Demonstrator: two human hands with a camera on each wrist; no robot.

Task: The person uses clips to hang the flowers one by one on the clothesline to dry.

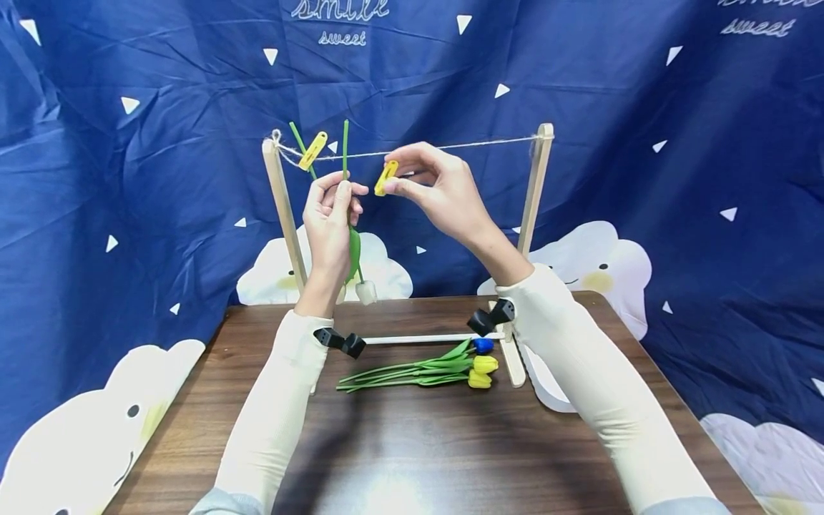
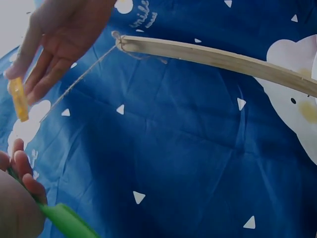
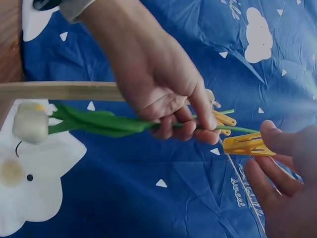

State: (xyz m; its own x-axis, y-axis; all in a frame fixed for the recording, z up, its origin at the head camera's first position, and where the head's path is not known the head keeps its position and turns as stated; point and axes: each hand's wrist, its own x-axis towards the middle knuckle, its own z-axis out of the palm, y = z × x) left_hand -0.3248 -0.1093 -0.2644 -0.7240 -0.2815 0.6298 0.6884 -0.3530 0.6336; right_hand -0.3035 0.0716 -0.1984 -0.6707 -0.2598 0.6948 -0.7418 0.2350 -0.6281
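My left hand (image 1: 330,225) pinches the green stem of a white tulip (image 1: 366,292), which hangs head down, its stem end rising above the string (image 1: 479,144). Just to the right, my right hand (image 1: 447,189) holds a yellow clothespin (image 1: 386,178) between thumb and fingers, close to the string. In the right wrist view this clothespin (image 3: 247,144) lies beside the upper stem, apart from the left fingers. A second yellow clothespin (image 1: 313,150) sits on the string at the left with another green stem (image 1: 297,136); that flower is mostly hidden behind my left hand and wrist.
Wooden posts (image 1: 543,164) hold the string at both ends, joined low down by a white rod (image 1: 418,338). On the brown table (image 1: 399,443) lie yellow tulips (image 1: 486,365) and a blue tulip (image 1: 483,346). A white tray (image 1: 547,390) is partly under my right arm.
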